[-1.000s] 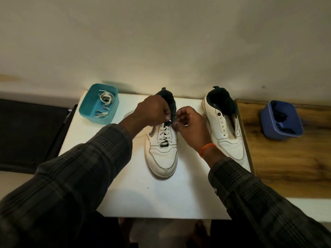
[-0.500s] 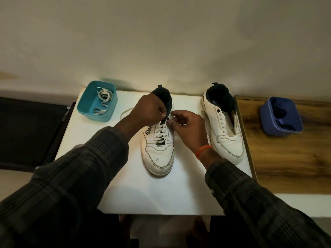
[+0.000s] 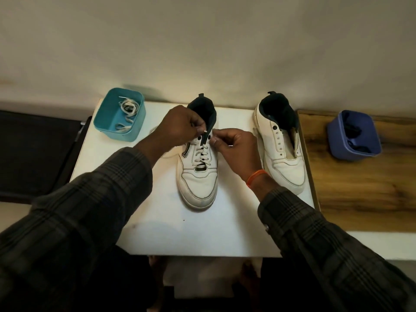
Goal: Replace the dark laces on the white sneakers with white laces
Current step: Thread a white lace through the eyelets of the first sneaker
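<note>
A white sneaker (image 3: 198, 183) stands toe-towards-me in the middle of the white table (image 3: 171, 228). A white lace (image 3: 202, 154) crosses its lower eyelets. My left hand (image 3: 180, 129) pinches one white lace tip beside the dark tongue at the top eyelets. My right hand (image 3: 234, 146) pinches the other lace end just right of the tongue. A second white sneaker (image 3: 281, 152) with no lace stands to the right. A teal tub (image 3: 137, 129) at the back left holds another white lace (image 3: 127, 109).
A blue tub (image 3: 335, 140) with dark laces inside sits on the wooden surface (image 3: 360, 188) to the right. A dark surface (image 3: 33, 149) lies left of the table. A pale wall rises close behind the table's far edge.
The view has shifted a little. My hands have drawn slightly apart at the top of the middle sneaker, each still pinching a lace end.
</note>
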